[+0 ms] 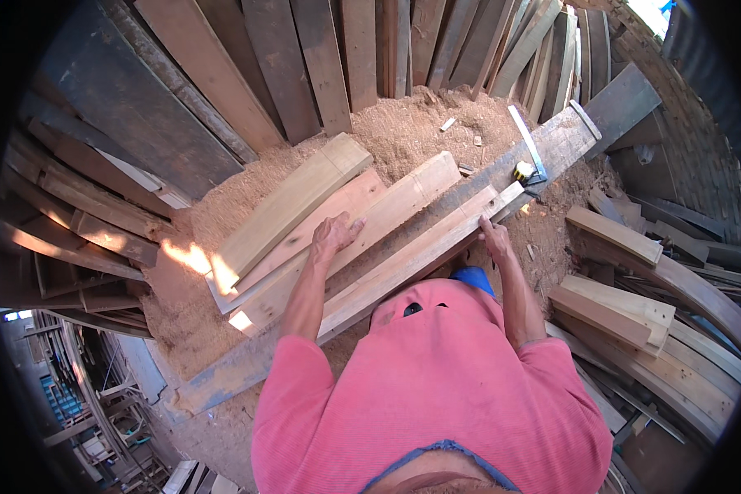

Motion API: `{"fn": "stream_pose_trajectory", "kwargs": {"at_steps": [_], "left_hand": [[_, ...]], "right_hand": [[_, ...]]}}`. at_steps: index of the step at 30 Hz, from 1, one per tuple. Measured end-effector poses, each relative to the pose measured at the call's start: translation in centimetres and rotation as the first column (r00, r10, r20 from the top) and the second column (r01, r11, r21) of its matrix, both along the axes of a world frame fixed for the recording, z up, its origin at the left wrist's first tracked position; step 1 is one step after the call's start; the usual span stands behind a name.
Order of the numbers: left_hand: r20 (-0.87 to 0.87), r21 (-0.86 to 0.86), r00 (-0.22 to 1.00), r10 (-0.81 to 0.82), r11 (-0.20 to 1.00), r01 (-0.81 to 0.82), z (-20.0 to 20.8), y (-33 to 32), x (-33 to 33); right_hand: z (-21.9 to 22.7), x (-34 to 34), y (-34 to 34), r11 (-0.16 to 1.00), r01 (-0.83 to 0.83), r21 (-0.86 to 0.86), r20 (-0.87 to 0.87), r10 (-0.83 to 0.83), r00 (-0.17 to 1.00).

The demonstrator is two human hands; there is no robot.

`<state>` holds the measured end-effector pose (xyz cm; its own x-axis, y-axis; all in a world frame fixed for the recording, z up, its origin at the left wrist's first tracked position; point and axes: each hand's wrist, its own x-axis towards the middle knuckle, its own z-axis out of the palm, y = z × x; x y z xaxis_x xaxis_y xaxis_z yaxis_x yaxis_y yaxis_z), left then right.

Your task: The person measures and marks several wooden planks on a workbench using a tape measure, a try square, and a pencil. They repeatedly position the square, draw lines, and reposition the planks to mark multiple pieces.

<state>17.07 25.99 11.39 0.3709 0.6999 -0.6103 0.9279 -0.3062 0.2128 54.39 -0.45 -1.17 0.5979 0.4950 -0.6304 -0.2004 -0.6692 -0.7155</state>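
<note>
My left hand [336, 235] lies across a pinkish plank [364, 191] and the edge of a pale beam [420, 183], its fingers apart and holding nothing. My right hand [494, 239] is closed at the near right end of a long narrow wooden strip [412, 263]. That strip lies slantwise along a grey, worn board [552, 140], close in front of my body. Beyond the pinkish plank is another pale plank [300, 206]. Past my right hand, a metal square [525, 136] and a small yellow and black tape measure [523, 171] rest on the grey board.
Sawdust [403, 119] surrounds the work. Upright boards [329, 66] lean along the far side. Stacked timber [626, 313] stands at the right, and more curved boards [90, 198] at the left. A small offcut [447, 124] lies on the sawdust.
</note>
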Motion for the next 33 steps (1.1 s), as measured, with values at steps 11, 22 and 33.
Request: {"fn": "stream_pose_trajectory", "kwargs": {"at_steps": [11, 22, 33], "left_hand": [[0.188, 0.252, 0.979, -0.072, 0.967, 0.023, -4.5, -1.3, -1.5], [0.184, -0.085, 0.969, -0.165, 0.979, 0.183, -7.5, -16.3, 2.8], [0.159, -0.314, 0.983, -0.097, 0.939, 0.143, -10.3, -7.3, 2.5]], "right_hand": [[0.4, 0.2, -0.3, 0.997, -0.043, 0.069, -0.015, 0.044, 0.999], [2.4, -0.6, -0.1, 1.000, -0.017, 0.004, -0.094, 0.017, 0.995], [0.8, -2.1, -5.8, 0.962, -0.258, -0.091, 0.055, 0.263, 0.963]]}}
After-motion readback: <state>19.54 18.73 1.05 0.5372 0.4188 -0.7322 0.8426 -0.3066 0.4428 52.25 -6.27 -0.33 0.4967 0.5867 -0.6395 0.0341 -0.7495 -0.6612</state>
